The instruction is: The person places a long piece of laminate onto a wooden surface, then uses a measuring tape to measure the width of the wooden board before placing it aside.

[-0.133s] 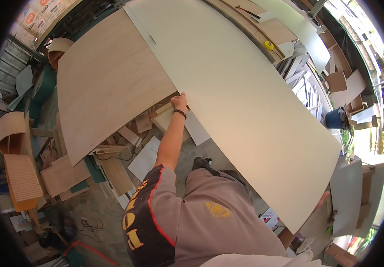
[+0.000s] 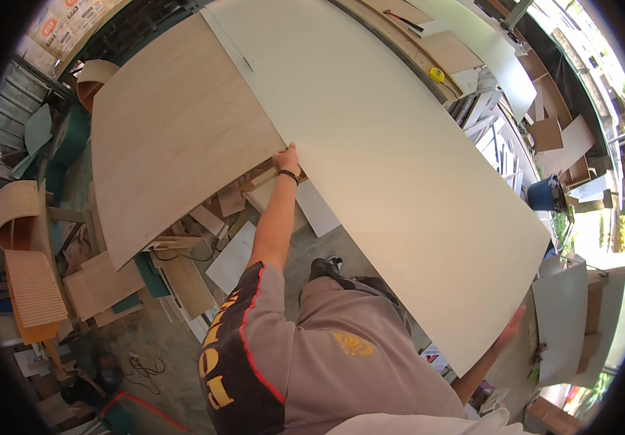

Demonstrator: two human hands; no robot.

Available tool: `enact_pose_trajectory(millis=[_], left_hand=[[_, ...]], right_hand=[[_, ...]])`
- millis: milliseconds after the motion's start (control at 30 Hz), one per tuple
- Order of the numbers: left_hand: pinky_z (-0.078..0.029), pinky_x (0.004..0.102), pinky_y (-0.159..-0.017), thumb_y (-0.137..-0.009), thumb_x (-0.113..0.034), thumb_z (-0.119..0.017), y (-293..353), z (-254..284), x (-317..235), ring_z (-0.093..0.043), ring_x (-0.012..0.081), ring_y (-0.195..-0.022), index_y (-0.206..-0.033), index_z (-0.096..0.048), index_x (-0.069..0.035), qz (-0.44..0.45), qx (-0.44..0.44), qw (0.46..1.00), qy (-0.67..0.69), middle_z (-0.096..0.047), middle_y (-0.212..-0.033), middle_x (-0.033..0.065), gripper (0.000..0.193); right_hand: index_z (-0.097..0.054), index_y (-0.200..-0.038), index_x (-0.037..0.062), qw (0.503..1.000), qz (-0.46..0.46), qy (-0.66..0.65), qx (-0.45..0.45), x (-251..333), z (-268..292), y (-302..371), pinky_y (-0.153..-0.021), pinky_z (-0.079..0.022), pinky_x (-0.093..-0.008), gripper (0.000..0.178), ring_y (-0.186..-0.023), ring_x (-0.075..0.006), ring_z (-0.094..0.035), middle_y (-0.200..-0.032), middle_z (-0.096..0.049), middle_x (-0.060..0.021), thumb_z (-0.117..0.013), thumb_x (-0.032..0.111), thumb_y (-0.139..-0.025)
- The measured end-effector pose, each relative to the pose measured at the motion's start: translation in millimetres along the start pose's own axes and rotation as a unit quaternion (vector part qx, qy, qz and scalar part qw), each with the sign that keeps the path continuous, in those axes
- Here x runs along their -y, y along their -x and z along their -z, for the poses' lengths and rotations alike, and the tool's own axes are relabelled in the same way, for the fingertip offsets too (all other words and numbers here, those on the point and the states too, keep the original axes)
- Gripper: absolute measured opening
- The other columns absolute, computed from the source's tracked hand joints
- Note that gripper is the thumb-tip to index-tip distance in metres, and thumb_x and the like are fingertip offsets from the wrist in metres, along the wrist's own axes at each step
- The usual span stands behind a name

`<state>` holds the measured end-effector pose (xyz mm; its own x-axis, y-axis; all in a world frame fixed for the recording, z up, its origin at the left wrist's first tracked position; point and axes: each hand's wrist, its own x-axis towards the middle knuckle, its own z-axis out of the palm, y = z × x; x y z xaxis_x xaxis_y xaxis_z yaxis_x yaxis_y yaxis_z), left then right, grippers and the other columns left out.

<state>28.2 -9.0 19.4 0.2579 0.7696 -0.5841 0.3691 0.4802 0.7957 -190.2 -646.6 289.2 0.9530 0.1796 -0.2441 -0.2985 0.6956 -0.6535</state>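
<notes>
A long white sheet panel (image 2: 399, 167) stretches from the far left to the near right, in front of me. My left hand (image 2: 288, 159) is closed on its near long edge, thumb on top and fingers curled below. At the panel's right end, my right hand (image 2: 509, 330) holds the short edge, its fingers partly hidden by the sheet. A bare wood-coloured board (image 2: 182, 123) lies to the left, against the white panel's long edge. Near the far end, a narrow white strip (image 2: 227, 40) lies along that edge.
Beyond the panel are a yellow tape measure (image 2: 436, 75), a red-and-black hammer (image 2: 403, 20) and a blue bucket (image 2: 542, 194). Offcuts (image 2: 109, 285) crowd the lower left, beside curved wooden pieces (image 2: 35, 286). A red hose or cable (image 2: 146, 406) and black cord (image 2: 146, 373) lie on the floor.
The white panel's right end has shifted slightly left, and more of my right hand and forearm shows. My left hand has moved slightly away and left with the edge.
</notes>
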Motion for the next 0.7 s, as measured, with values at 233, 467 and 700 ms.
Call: enact_pose_trajectory(millis=[233, 467, 700], left_hand=[[-0.059, 0.0390, -0.080, -0.095, -0.021, -0.075, -3.8, 32.8, 57.4, -0.068, 0.0244, -0.097, -0.116, -0.060, 0.007, -0.083, 0.068, 0.992, 0.072, -0.069, -0.112, 0.0153, 0.038], [-0.063, 0.0354, -0.072, -0.106, -0.025, -0.058, 207.5, 81.0, 111.0, -0.072, 0.0179, -0.088, -0.116, -0.067, 0.006, 0.050, 0.284, 0.956, 0.053, -0.072, -0.105, 0.0088, 0.034], [-0.063, 0.0372, -0.073, -0.105, -0.025, -0.058, 146.6, 61.3, 125.1, -0.073, 0.0199, -0.085, -0.115, -0.068, 0.006, 0.030, 0.252, 0.967, 0.040, -0.073, -0.103, 0.0100, 0.035]], right_hand=[[-0.048, -0.146, -0.0016, 0.984, -0.095, -0.018, -0.151, -17.7, -1.5, -28.7, -0.106, -0.050, -0.0483, 0.057, -0.123, -0.0358, -0.062, -0.140, -0.060, -0.0211, -0.054, 0.039, -0.106], [-0.046, -0.147, -0.0039, 0.983, -0.069, 0.010, -0.169, -25.3, 20.4, -21.0, -0.107, -0.051, -0.0472, 0.059, -0.124, -0.0370, -0.062, -0.142, -0.059, -0.0230, -0.050, 0.039, -0.106], [-0.049, -0.145, -0.0031, 0.977, -0.071, 0.062, -0.191, -54.0, 28.9, -39.1, -0.106, -0.051, -0.0462, 0.054, -0.123, -0.0354, -0.062, -0.140, -0.060, -0.0208, -0.051, 0.035, -0.107]])
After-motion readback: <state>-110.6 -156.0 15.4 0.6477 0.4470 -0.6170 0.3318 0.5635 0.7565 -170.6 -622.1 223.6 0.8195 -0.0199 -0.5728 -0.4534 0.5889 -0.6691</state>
